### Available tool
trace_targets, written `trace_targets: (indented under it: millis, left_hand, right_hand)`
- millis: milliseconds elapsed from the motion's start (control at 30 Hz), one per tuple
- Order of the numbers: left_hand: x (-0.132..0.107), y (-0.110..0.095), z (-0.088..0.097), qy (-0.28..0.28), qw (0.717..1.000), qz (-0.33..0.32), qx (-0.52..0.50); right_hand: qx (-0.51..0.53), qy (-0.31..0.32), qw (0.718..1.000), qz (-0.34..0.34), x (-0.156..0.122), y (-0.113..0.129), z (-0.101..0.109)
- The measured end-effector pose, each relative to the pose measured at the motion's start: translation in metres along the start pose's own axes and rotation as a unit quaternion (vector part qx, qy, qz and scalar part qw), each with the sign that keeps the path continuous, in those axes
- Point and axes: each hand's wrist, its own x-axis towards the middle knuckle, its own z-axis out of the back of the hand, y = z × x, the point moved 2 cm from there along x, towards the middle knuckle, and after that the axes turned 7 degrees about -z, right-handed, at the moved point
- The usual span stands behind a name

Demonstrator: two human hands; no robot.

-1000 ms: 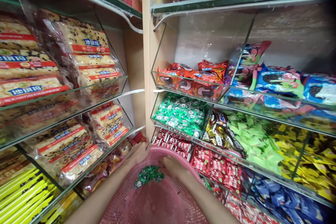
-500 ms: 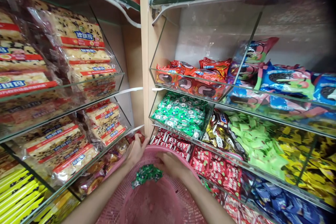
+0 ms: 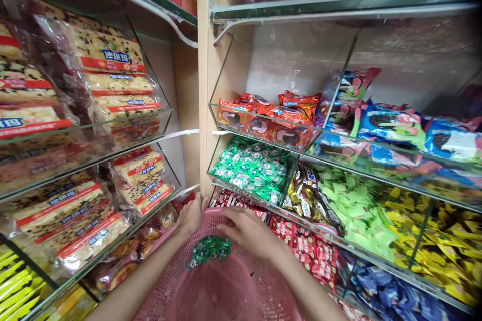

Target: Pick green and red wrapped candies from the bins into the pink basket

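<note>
A pink perforated plastic basket [image 3: 273, 271] fills the lower middle of the view. Inside it, toward the far wall, lies a small heap of green-wrapped candies [image 3: 211, 250]. My left hand [image 3: 191, 216] is closed on the basket's far left rim, its fingers partly hidden. Over the far right side of the basket hovers my right hand [image 3: 246, 230], fingers loosely bent and apart, with nothing seen in it. A clear bin just beyond holds many more green-wrapped candies [image 3: 250, 168].
Red packets [image 3: 307, 246] sit in a low bin right of the basket. Lime-green packets [image 3: 363, 203] and yellow packets [image 3: 448, 241] fill bins farther right. Wrapped pastry bars [image 3: 109, 52] line the left shelves. A wooden post [image 3: 204, 80] stands at the corner between glass-edged shelves.
My right hand has come up a little out of the basket, its fingers now in plainer sight. My left hand stays at the rim. The view has shifted slightly.
</note>
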Motion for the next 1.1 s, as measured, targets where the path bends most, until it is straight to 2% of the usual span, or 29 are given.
trace_targets:
  millis: [67, 167, 267, 367, 467, 700, 967, 1100]
  left_hand:
    - [0.001, -0.001, 0.003, 0.007, 1.0, 0.003, 0.009]
    - [0.0, -0.003, 0.006, 0.014, 1.0, 0.003, 0.012]
    - [-0.002, -0.005, 0.008, 0.013, 1.0, 0.007, 0.015]
    - [-0.003, -0.006, 0.008, 0.014, 1.0, 0.017, 0.014]
    - [-0.004, -0.007, 0.01, 0.018, 1.0, 0.023, 0.011]
    - [-0.003, -0.009, 0.012, 0.018, 1.0, 0.004, 0.004]
    - [-0.002, -0.006, 0.006, 0.006, 1.0, 0.005, 0.017]
    - [-0.001, -0.006, 0.006, 0.009, 1.0, 0.003, 0.008]
  right_hand:
    - [-0.021, -0.027, 0.999, 0.009, 0.001, 0.004, 0.029]
    - [-0.113, -0.078, 0.99, -0.016, 0.01, -0.003, 0.067]
    - [-0.242, -0.102, 0.963, -0.065, 0.029, -0.014, 0.088]
    - [-0.325, -0.08, 0.937, -0.097, 0.051, -0.017, 0.09]
    - [-0.349, -0.057, 0.928, -0.117, 0.066, -0.017, 0.086]
    - [-0.354, -0.041, 0.924, -0.138, 0.07, -0.025, 0.089]
    - [-0.332, -0.109, 0.928, -0.13, 0.066, -0.031, 0.088]
    - [-0.306, -0.15, 0.931, -0.128, 0.053, -0.018, 0.092]
